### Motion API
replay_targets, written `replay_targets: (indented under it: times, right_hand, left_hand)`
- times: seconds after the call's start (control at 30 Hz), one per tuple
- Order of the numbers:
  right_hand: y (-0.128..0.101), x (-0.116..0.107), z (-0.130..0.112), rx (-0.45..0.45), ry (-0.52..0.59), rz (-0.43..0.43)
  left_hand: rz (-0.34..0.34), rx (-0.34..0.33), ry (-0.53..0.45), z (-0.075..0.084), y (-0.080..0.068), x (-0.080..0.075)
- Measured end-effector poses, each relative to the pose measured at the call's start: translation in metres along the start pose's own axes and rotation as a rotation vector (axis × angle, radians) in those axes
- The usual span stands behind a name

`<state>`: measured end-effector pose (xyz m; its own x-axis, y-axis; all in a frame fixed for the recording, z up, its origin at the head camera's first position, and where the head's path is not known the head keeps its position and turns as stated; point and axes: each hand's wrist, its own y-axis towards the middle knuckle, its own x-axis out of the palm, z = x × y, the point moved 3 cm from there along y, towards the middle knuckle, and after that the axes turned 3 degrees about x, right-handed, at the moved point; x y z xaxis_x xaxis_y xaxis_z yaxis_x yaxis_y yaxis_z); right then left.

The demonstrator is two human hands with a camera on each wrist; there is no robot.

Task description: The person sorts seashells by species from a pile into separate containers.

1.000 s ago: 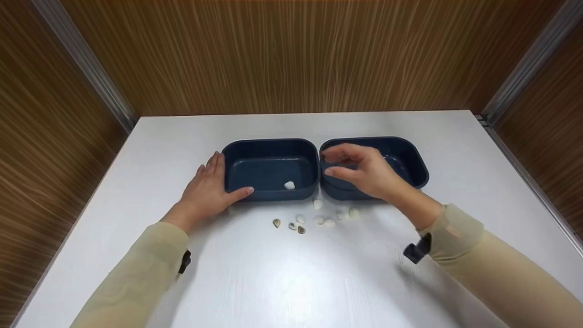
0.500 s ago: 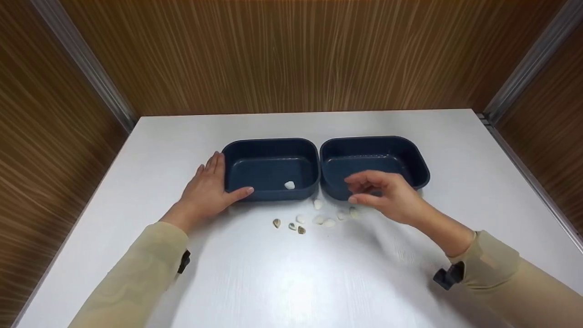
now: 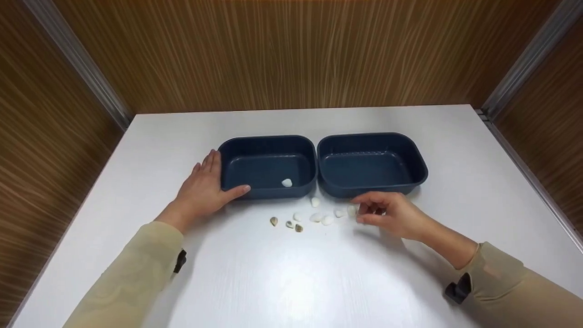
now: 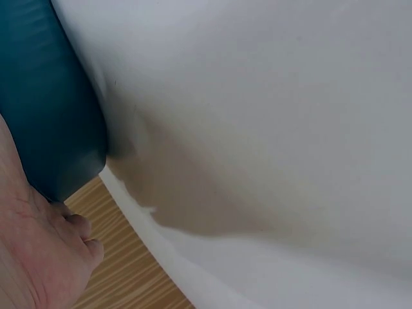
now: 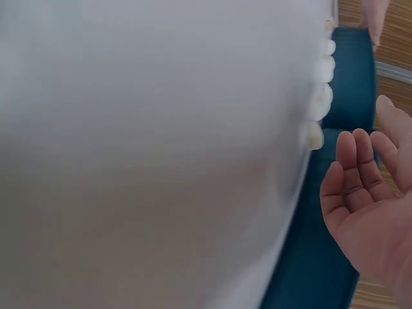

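My left hand (image 3: 200,190) lies along the left end of a dark blue bin (image 3: 268,193), fingers straight on its outer wall and thumb over the front rim. One white shell (image 3: 287,182) lies inside that bin. My right hand (image 3: 395,213) hovers over the table, fingers loosely bent and thumb apart, its tips beside a pale shell (image 3: 352,210) at the right end of a scattered row. Nothing shows between those fingers; in the right wrist view the same hand (image 5: 370,193) looks relaxed. Several white shells (image 3: 327,220) and three brown-patterned shells (image 3: 299,228) lie before the bins.
A second dark blue bin (image 3: 373,186) stands right beside the first, with no shells visible in it. Both stand on a white table (image 3: 282,282). Wood-grain panels (image 3: 296,54) close off the back and both sides.
My right hand has drawn back from over the right bin toward the table, coming down beside the rightmost pale shell. The left hand keeps its place on the left bin.
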<state>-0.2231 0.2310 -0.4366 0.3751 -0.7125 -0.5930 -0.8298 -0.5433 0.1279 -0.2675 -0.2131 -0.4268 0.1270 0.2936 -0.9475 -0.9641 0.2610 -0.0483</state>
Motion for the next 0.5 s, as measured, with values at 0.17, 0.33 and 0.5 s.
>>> replay_targets:
  times: [0.17, 0.33, 0.5]
  right_hand:
    - [-0.001, 0.003, 0.009, 0.001, 0.017, -0.032]
    - [0.000, 0.004, 0.015, -0.011, 0.014, -0.018]
    - [0.000, 0.006, 0.020, 0.027, -0.002, -0.007]
  left_hand:
    - [-0.002, -0.001, 0.004, 0.000, 0.000, -0.001]
    - [0.000, 0.003, 0.001, 0.001, 0.000, -0.002]
    - [0.004, 0.009, -0.001, 0.002, 0.000, -0.001]
